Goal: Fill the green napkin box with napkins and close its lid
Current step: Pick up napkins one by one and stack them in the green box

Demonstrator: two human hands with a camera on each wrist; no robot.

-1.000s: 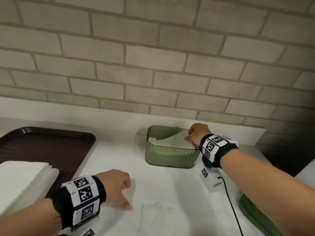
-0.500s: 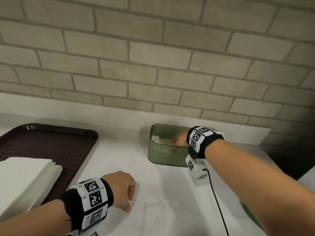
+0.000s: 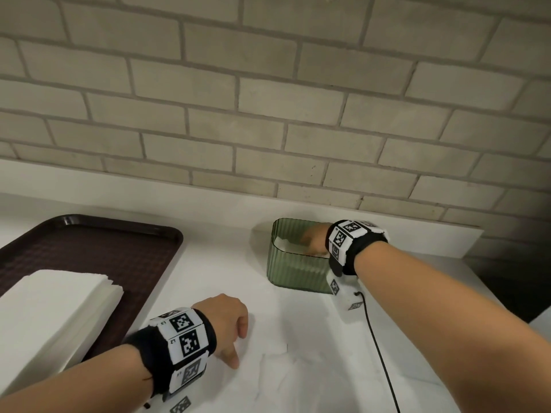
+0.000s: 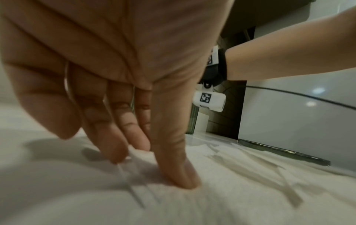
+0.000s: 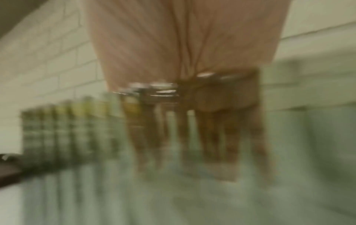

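Observation:
The green ribbed napkin box stands open by the wall ledge, holding white napkins. My right hand reaches down inside it, fingers extended onto the napkins; the right wrist view is badly blurred but shows the fingers pointing down between the ribbed walls. My left hand rests on the white counter in front, holding nothing, with its fingertips touching the surface. A flat piece with a dark green rim, perhaps the lid, lies on the counter to the right.
A brown tray at the left carries a thick stack of white napkins. A black cable trails from my right wrist across the counter. The brick wall and its white ledge run right behind the box.
My right hand went from the box's right rim down into the box, and the raised napkin now lies lower. My left hand has stayed on the counter.

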